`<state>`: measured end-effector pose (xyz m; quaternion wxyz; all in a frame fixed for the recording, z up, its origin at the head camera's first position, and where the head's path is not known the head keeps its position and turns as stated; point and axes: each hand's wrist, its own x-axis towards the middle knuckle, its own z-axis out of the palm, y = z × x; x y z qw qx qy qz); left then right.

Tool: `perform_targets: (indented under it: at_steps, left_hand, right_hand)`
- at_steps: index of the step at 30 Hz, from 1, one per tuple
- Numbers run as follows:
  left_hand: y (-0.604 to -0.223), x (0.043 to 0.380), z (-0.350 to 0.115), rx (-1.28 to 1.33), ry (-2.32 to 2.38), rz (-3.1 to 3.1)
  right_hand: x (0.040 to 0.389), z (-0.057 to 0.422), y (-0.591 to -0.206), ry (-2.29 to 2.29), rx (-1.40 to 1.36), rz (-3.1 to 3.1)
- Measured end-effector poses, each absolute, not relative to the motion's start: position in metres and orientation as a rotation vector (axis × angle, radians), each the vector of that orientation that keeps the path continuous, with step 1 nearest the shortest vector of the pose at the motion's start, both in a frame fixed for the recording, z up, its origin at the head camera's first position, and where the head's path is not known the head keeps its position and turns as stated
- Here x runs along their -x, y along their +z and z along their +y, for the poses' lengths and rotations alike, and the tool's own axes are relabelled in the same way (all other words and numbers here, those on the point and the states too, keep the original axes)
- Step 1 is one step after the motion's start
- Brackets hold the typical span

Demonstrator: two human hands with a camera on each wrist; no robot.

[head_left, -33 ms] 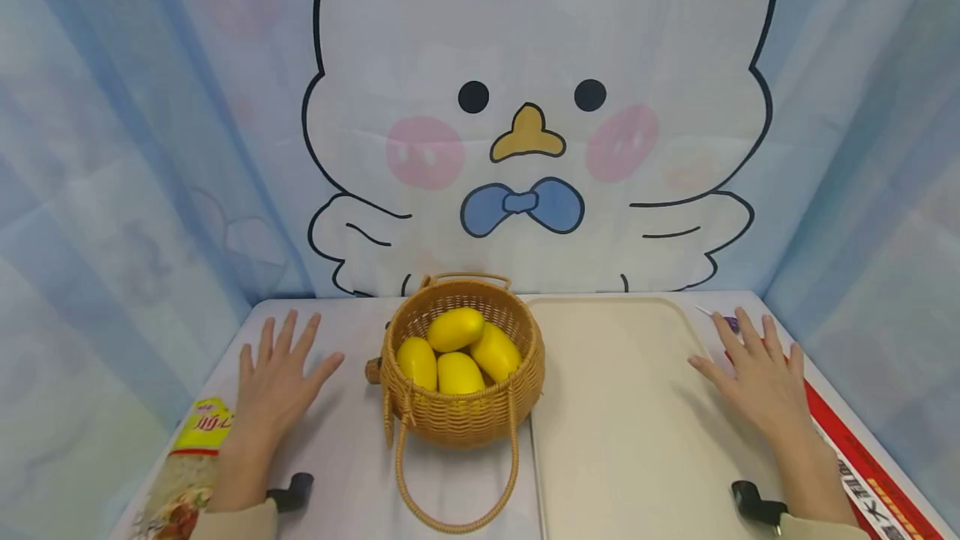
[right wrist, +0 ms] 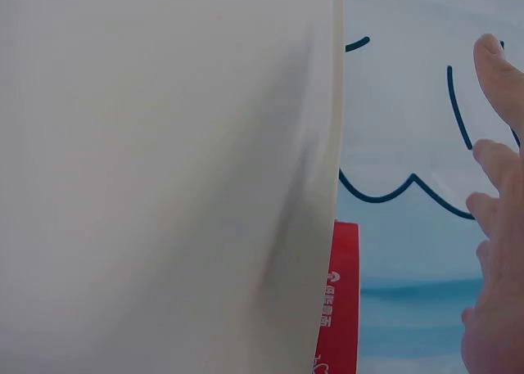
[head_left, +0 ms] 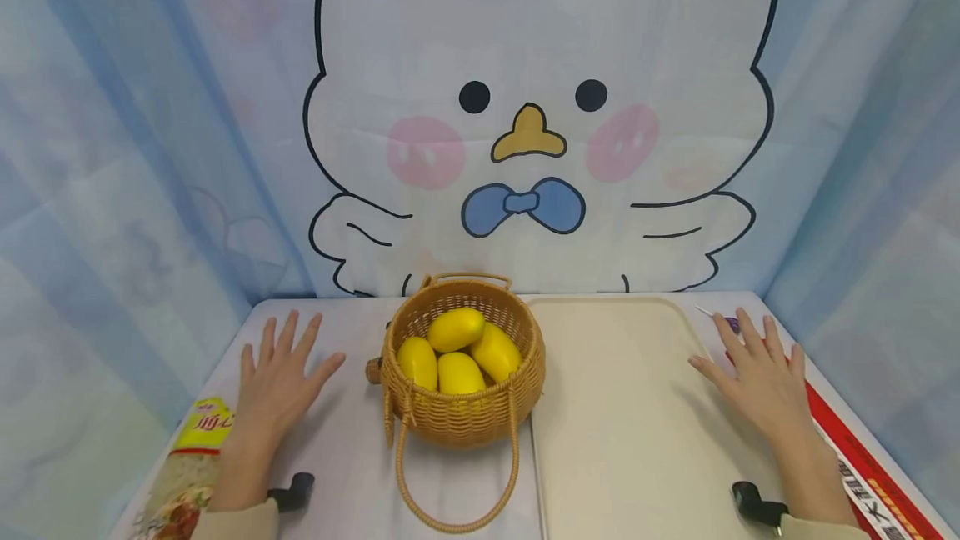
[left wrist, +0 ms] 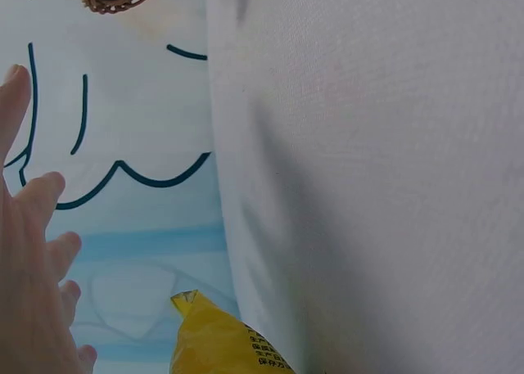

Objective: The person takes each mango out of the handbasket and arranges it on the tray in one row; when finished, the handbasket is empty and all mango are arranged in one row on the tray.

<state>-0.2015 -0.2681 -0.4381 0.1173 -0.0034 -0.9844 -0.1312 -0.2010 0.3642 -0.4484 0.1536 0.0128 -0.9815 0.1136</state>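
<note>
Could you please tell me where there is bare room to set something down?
The beige tray is bare between the basket and the right hand. White tabletop shows bare between the left hand and the basket. The sides are crowded: a packet on the left, a red box on the right.

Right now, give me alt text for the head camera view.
Wicker basket holding four yellow fruits, at a beige tray's left edge on a white table. The person's left hand and right hand flank the basket, fingers spread, holding nothing.
</note>
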Motion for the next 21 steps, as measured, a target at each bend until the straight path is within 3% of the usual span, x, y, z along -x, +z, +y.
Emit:
perform_targets:
  at_steps: [21]
  left_hand:
    - [-0.4358,0.2008,-0.2629,-0.008,-0.413,-2.892]
  right_hand:
    - [0.2010,0.3632,-0.4453,0.359,-0.061,-2.775]
